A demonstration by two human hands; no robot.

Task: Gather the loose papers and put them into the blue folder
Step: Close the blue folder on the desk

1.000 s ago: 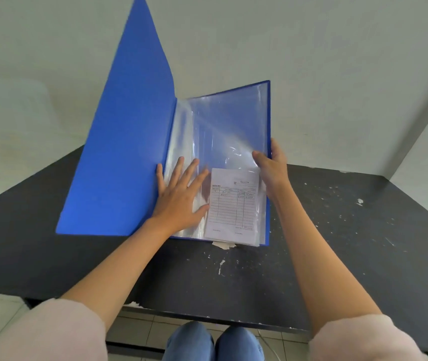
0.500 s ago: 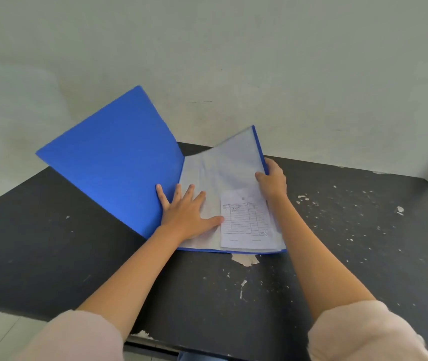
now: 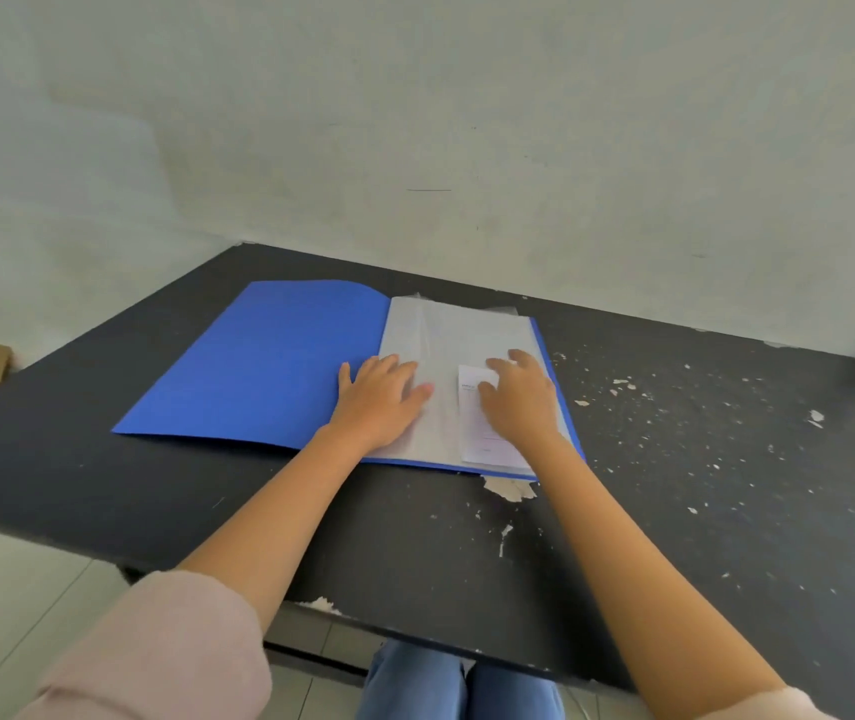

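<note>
From the head view, the open blue plastic folder [image 3: 269, 356] lies flat on the scuffed black table [image 3: 700, 459], its clear plastic sleeves [image 3: 456, 335] spread on the right half. The left hand [image 3: 381, 400] rests palm-down with fingers spread over the sleeves near the spine, holding nothing. The right hand [image 3: 518, 394], fingers loosely curled, presses on a small white printed form [image 3: 482, 433] (print blurred) lying at the sleeves' lower right.
</note>
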